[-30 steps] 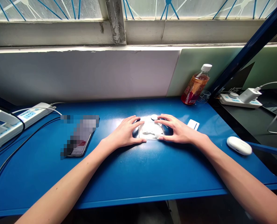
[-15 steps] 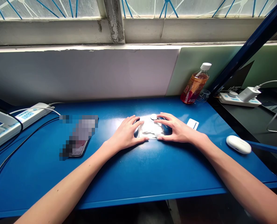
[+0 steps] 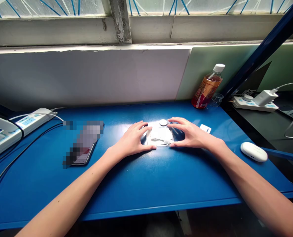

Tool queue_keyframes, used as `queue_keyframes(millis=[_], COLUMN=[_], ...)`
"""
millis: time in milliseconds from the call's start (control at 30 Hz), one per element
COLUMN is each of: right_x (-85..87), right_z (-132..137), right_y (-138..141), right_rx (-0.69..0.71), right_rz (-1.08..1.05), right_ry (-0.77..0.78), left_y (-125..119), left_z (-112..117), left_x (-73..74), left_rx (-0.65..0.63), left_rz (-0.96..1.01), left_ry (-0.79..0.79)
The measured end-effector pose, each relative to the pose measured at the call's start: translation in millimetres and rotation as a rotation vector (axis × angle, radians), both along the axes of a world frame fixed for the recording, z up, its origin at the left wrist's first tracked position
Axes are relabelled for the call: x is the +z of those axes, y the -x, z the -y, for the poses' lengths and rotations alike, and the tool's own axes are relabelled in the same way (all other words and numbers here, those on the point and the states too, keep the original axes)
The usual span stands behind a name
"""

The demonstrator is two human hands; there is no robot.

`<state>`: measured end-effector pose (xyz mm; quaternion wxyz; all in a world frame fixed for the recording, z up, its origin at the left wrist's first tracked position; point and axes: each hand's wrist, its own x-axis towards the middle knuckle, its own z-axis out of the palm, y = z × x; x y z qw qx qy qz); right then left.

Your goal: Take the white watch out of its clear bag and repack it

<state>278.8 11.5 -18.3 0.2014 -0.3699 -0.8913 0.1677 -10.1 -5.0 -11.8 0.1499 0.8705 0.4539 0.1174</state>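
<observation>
Between my two hands a small, shiny clear packet (image 3: 158, 134) lies on the blue table, with something white in it that is too glared to make out. A round white disc (image 3: 163, 122) sits at its far edge. My left hand (image 3: 135, 136) rests around the packet's left side, thumb and fingers spread, fingertips at its edge. On the other side my right hand (image 3: 185, 132) is spread too, thumb near the close right corner and fingers beside the disc. Whether the right fingertips touch the packet, I cannot tell.
A phone (image 3: 89, 154), partly pixelated, lies on the left near a power strip (image 3: 29, 120) with cables. A white card (image 3: 205, 128) is behind my right wrist. Farther right are a white oval case (image 3: 254, 151), a drink bottle (image 3: 207, 89) and a clear cup (image 3: 215, 99).
My right hand has shifted slightly right, its fingers drawing back from the disc and the packet's right side. My left hand stays nearly in place. The view has tilted slightly.
</observation>
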Motion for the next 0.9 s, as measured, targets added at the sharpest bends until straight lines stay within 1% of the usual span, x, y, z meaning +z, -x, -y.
queue_keyframes(millis=[100, 200, 333, 600, 800, 900], right_x=[0.4, 3.2, 6.5, 3.9, 4.3, 2.7], right_z=[-0.3, 0.1, 0.2, -1.4, -0.9, -1.3], right_y=[-0.1, 0.1, -0.4, -0.3, 1.4, 0.9], right_rx=[0.005, 0.023, 0.039, -0.005, -0.011, -0.014], right_rz=[0.021, 0.046, 0.034, 0.041, 0.085, 0.089], right_ry=[-0.008, -0.044, -0.071, -0.062, -0.048, -0.048], left_y=[5.9, 9.0, 9.3, 9.7, 11.0, 9.7], left_z=[-3.4, -5.0, -5.7, -6.2, -6.6, -5.2], left_x=[2.6, 4.4, 4.3, 0.3, -0.9, -1.2], left_rx=[-0.05, -0.071, -0.059, -0.053, -0.043, -0.091], left_rz=[-0.021, -0.022, 0.012, 0.048, 0.014, 0.023], left_ry=[0.003, -0.005, -0.012, -0.029, -0.026, -0.061])
